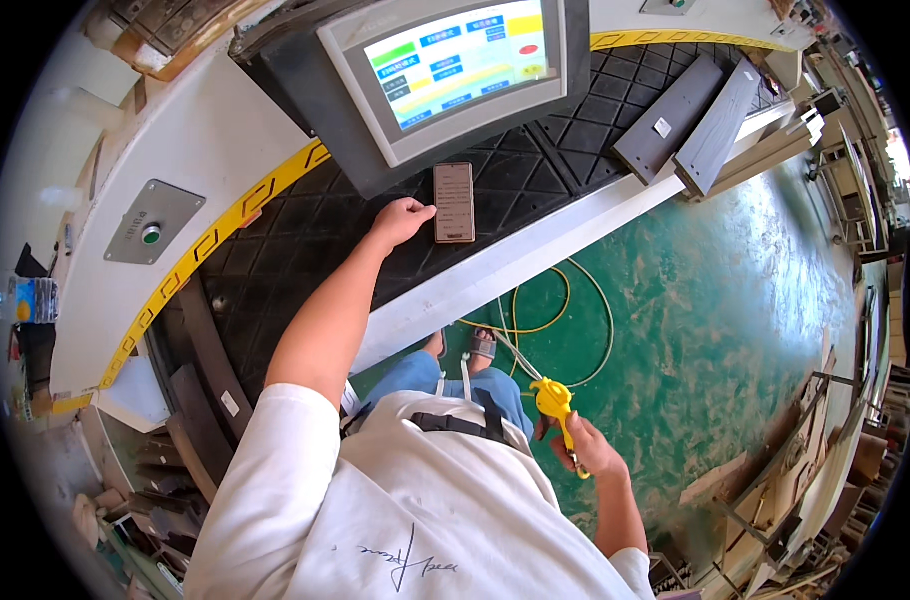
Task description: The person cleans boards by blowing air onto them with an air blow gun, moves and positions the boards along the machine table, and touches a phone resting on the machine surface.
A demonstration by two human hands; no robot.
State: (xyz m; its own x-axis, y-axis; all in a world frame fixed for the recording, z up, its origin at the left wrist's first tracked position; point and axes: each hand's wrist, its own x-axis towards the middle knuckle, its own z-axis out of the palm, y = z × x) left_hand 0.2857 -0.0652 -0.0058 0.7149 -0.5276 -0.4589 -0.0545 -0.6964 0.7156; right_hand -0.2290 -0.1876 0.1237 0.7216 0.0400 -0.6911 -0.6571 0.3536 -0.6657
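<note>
A phone [454,203] with a text page on its lit screen is on the black ribbed mat [515,160], below a control screen [455,65]. At its left edge, my left hand [405,220] is closed, with the thumb and forefinger pinching the phone's side. My right hand [595,447] hangs low beside my body, its fingers wrapped around the handle of a yellow air gun [554,398]. The gun's head points up and away, and a metal fitting shows at its lower end. Part of the grip is hidden by my fingers.
Two dark boards [667,118] lie at the mat's far right end. Yellow and white hoses [611,330] loop over the green floor [715,300]. A green button panel [153,222] sits on the white frame at left. Stacked boards [200,400] stand at lower left.
</note>
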